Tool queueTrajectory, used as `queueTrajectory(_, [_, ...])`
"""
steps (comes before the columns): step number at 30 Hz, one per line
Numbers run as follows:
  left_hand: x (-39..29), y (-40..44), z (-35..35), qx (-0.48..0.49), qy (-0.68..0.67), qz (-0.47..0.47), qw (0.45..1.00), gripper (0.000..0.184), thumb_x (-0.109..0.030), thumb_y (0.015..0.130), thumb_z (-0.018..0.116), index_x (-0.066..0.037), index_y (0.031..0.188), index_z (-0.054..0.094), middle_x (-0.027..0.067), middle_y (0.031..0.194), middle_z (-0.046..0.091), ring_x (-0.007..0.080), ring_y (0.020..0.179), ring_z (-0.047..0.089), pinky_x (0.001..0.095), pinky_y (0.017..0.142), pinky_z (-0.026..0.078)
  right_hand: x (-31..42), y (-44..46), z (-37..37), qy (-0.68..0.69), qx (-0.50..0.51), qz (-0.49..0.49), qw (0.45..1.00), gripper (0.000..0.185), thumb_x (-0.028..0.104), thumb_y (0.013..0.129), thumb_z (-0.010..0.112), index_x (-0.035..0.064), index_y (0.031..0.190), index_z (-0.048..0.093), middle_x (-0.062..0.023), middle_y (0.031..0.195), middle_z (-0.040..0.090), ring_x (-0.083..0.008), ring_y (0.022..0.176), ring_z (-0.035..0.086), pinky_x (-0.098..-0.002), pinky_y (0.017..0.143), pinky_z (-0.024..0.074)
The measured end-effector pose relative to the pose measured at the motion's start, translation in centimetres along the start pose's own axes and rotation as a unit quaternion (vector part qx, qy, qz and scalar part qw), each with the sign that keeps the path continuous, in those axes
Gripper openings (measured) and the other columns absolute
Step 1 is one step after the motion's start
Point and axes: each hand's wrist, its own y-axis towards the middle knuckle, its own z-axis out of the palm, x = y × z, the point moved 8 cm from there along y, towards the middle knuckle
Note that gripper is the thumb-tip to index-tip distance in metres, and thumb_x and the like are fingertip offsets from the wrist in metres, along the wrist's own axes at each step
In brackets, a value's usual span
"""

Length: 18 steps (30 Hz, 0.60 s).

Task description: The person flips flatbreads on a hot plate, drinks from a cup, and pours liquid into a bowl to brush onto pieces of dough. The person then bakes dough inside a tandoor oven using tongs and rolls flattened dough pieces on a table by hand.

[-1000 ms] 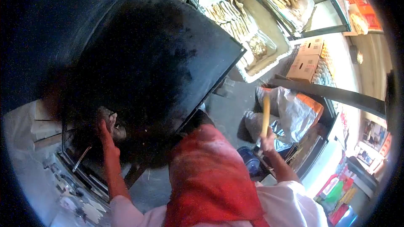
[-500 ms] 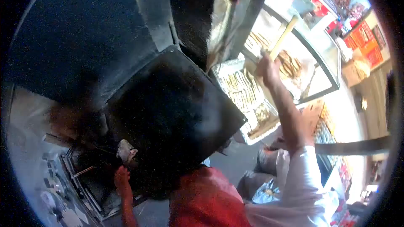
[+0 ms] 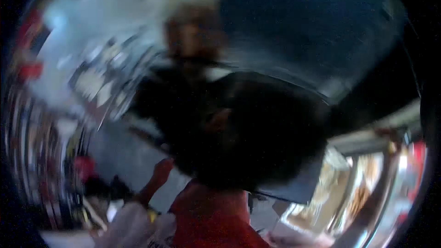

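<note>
Motion smears the whole head view. My left hand (image 3: 163, 170) is low and left of centre, beside the lower left edge of a large black flat surface (image 3: 271, 138). Its fingers are too blurred to show whether they hold anything. At the far right, a dark, blurred arm rises from the bottom edge, and my right hand (image 3: 389, 138) seems to be at its upper end. No grip can be made out there. A small brownish smear (image 3: 220, 119) lies on the black surface; its kind is unclear.
Foil-lined trays (image 3: 317, 202) of food stand at the lower right. Above the black surface are a dark blue panel (image 3: 303, 23) and a brown, faintly glowing patch (image 3: 193, 34). Blurred shelves or stacked goods (image 3: 50, 165) line the left side.
The view has swung left, so the trays have moved to the lower right. The wooden stick in my right hand earlier can no longer be made out. My left hand appears farther from the pale cloth-like thing.
</note>
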Motion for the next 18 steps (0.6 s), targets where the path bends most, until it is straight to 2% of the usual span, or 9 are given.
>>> queueTrajectory(2, [1.1,-2.3,-0.4,0.04,-0.202,-0.205,0.957,0.023,-0.017,0.093,0.052,-0.002,0.108,0.061,0.0149,0.105,0.064,0.0277,0.096,0.061,0.0354,0.081,0.049,0.5,3.1,-0.6,-0.345,0.019,-0.179,0.921,0.059,0.021,0.088,0.057,0.0034,0.137,0.03,-0.0166,0.129,0.048,-0.0275,0.105,0.056,-0.0374,0.084,0.0518])
queueTrajectory(4, [5.6,-5.2,1.8,0.0,-0.225,-0.214,0.951,0.023,-0.018,0.093,0.052,-0.003,0.106,0.061,0.0158,0.103,0.063,0.0299,0.094,0.061,0.0349,0.079,0.05,1.0,4.6,-1.4,-0.571,-0.009,-0.289,0.768,0.07,0.017,0.087,0.061,0.0027,0.141,0.02,-0.0201,0.132,0.044,-0.0317,0.099,0.06,-0.0379,0.082,0.0534])
queueTrajectory(6, [7.5,-6.4,2.0,-0.033,-0.246,-0.208,0.946,0.023,-0.02,0.093,0.051,-0.003,0.104,0.062,0.0168,0.102,0.063,0.0321,0.092,0.061,0.0344,0.077,0.05,0.5,6.9,-1.6,-0.657,-0.008,-0.352,0.667,0.082,0.014,0.085,0.065,0.0021,0.146,0.011,-0.0235,0.135,0.04,-0.0359,0.092,0.063,-0.0383,0.08,0.0551])
queueTrajectory(9, [7.1,-9.6,2.5,0.079,-0.08,-0.183,0.977,0.025,-0.023,0.092,0.051,-0.003,0.102,0.062,0.0163,0.098,0.064,0.0337,0.091,0.062,0.0362,0.076,0.05,3.2,2.8,-0.3,-0.68,-0.02,-0.495,0.54,0.078,0.011,0.084,0.063,-0.0009,0.144,0.014,-0.0218,0.124,0.048,-0.0277,0.087,0.062,-0.0356,0.078,0.0536])
queueTrajectory(12, [6.9,-10.9,1.8,0.054,-0.131,-0.193,0.971,0.026,-0.025,0.089,0.053,-0.003,0.099,0.061,0.0169,0.094,0.064,0.034,0.09,0.061,0.0398,0.077,0.05,12.9,-9.1,17.9,-0.381,-0.209,-0.633,0.64,0.073,0.005,0.082,0.062,-0.0033,0.14,0.019,-0.0186,0.102,0.058,-0.0213,0.079,0.059,-0.0324,0.07,0.0517])
queueTrajectory(14, [7.3,-11.4,2.2,0.076,-0.13,-0.264,0.953,0.024,-0.024,0.087,0.054,-0.003,0.096,0.061,0.0169,0.093,0.064,0.0337,0.087,0.061,0.0425,0.077,0.05,10.4,-4.6,14.7,-0.638,-0.002,-0.456,0.621,0.057,0.004,0.082,0.062,-0.0042,0.13,0.033,-0.0166,0.094,0.06,-0.0215,0.074,0.058,-0.0309,0.065,0.0504])
queueTrajectory(15, [7.3,-11.3,2.3,0.076,-0.13,-0.262,0.953,0.024,-0.024,0.087,0.054,-0.003,0.096,0.061,0.0169,0.093,0.064,0.0337,0.087,0.061,0.0425,0.077,0.05,10.3,-4.4,14.0,-0.611,-0.002,-0.436,0.66,0.037,0.002,0.083,0.059,-0.0033,0.116,0.044,-0.0169,0.093,0.061,-0.0197,0.072,0.058,-0.0291,0.061,0.0487])
queueTrajectory(16, [7.2,-11.4,2.3,0.076,-0.14,-0.26,0.952,0.025,-0.025,0.087,0.054,-0.004,0.096,0.062,0.0172,0.094,0.064,0.0337,0.086,0.061,0.0422,0.077,0.05,9.7,-4.1,14.1,-0.612,-0.002,-0.435,0.66,0.037,0.002,0.083,0.059,-0.0033,0.116,0.044,-0.0169,0.093,0.061,-0.0197,0.072,0.058,-0.0291,0.061,0.0487])
queueTrajectory(18, [7.3,-11.6,2.6,0.078,-0.15,-0.257,0.952,0.025,-0.027,0.087,0.054,-0.004,0.095,0.062,0.0175,0.095,0.064,0.0336,0.085,0.062,0.042,0.078,0.049,9.8,-4.6,15.0,-0.351,0.125,-0.459,0.806,0.022,0.004,0.088,0.054,-0.0007,0.109,0.048,-0.0162,0.086,0.062,-0.0183,0.07,0.058,-0.0264,0.058,0.0466])
